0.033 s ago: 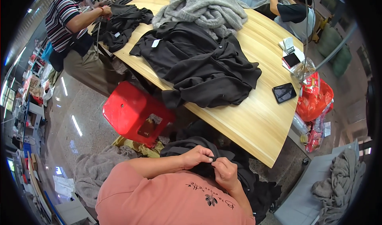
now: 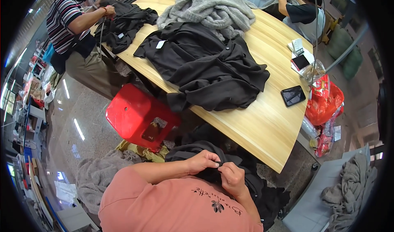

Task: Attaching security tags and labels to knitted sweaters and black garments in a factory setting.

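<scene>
A black garment (image 2: 191, 150) lies bunched across my lap and hangs down to the right. My left hand (image 2: 203, 161) pinches its edge between thumb and fingers. Close beside it, my right hand (image 2: 232, 177) is closed on the same edge, the fingertips of both hands nearly meeting. Any small item between the fingertips is too small to make out. Ahead of me, a black button-front garment (image 2: 213, 72) with a white label is spread on the wooden table (image 2: 262, 137), part of it drooping over the near edge.
Fluffy grey knitwear (image 2: 209, 6) is heaped farther back. A phone (image 2: 293, 96) lies near the table's right edge, beside a red plastic bag (image 2: 326, 100). The red stool (image 2: 139, 115) stands left. A grey bin (image 2: 312, 207) holds cloth. Two people (image 2: 67, 24) work at the far sides.
</scene>
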### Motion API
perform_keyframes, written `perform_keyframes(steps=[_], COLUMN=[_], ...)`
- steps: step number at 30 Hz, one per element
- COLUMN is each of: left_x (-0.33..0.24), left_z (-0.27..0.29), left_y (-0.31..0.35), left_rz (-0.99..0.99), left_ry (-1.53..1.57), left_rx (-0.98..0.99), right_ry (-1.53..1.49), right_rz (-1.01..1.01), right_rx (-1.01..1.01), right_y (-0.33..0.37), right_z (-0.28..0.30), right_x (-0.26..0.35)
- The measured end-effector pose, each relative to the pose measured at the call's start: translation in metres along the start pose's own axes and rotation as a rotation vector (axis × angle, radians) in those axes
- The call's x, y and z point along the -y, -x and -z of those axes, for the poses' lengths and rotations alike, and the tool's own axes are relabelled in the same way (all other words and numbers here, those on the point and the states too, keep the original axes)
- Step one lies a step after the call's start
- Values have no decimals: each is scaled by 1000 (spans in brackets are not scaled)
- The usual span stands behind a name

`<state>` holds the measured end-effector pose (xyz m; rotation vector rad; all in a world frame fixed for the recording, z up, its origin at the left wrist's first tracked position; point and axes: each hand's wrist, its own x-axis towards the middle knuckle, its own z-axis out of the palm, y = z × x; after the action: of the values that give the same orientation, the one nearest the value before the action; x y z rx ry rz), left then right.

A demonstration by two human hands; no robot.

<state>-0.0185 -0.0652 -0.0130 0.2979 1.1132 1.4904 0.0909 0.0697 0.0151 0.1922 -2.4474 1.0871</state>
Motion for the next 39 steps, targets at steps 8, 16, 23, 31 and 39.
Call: perform_keyframes(steps=[8,16,23,31,39], left_x=[-1,1,1,8,15], left_z=[13,10,13,15,8], left_y=[2,1,-2,-8,-8], left_rz=[-161,-180,-192,-226,-289], left_ry=[-314,-470,-492,-485,-607], left_rx=[49,55,47,-61,-172], right_ry=[-85,-274,-413,-113,-357], right_rz=[-166,-322,-645,-419,-696], right_rx=[13,49,18,24,11], right_y=[3,15,14,22,28], right_z=[-7,-10,-18,-26,-33], right_x=[-3,-12,-7,-17,-20])
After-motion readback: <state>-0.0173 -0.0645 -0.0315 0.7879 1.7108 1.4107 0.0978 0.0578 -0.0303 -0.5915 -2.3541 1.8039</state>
